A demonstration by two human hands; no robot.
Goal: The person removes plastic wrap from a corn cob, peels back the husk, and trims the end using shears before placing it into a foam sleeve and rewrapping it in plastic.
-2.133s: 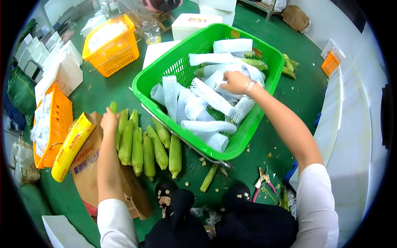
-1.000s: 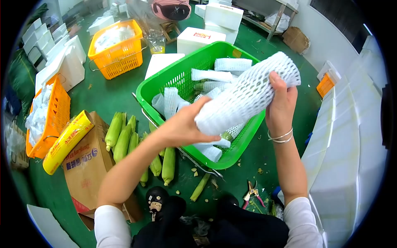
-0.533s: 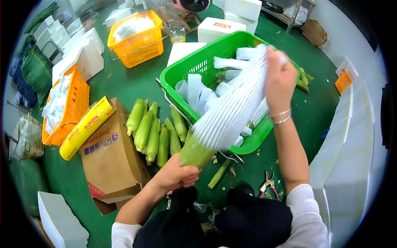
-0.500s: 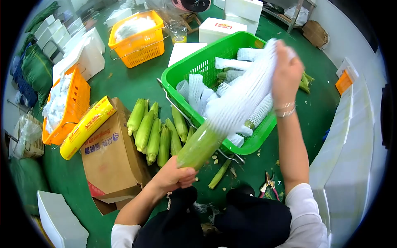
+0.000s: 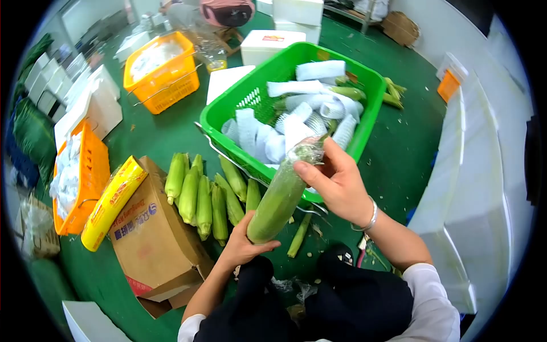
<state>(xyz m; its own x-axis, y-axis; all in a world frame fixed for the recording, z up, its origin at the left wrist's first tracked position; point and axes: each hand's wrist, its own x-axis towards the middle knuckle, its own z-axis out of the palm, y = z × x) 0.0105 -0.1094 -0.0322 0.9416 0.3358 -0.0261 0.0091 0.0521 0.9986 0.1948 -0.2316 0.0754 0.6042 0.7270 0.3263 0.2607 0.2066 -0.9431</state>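
A plastic-wrapped ear of corn (image 5: 280,196) was held tilted between both hands, above the green floor (image 5: 171,122) and just in front of the near rim of the green basket (image 5: 228,108). The left hand (image 5: 249,242) was closed around the lower end of the ear, fingers curled under it. The right hand (image 5: 337,183) pinched the upper end, thumb and fingertips gripping the gathered clear film (image 5: 307,151) at the tip.

The green basket, directly behind the ear, contained white foam net sleeves (image 5: 296,122) and a few ears in husk. On the floor to the left of the held ear lay a row of green-husked corn ears (image 5: 202,194), side by side and touching one another. Beside that row lay a flattened cardboard box (image 5: 145,239), with a yellow roll of cling film (image 5: 112,202) resting on its left edge. A single husked ear (image 5: 299,235) lay on the floor just below the basket.

Farther left stood an orange basket (image 5: 94,171) holding white sleeves, and a second orange basket (image 5: 162,71) stood behind it, well apart. White foam boxes (image 5: 268,45) stood beyond the green basket.
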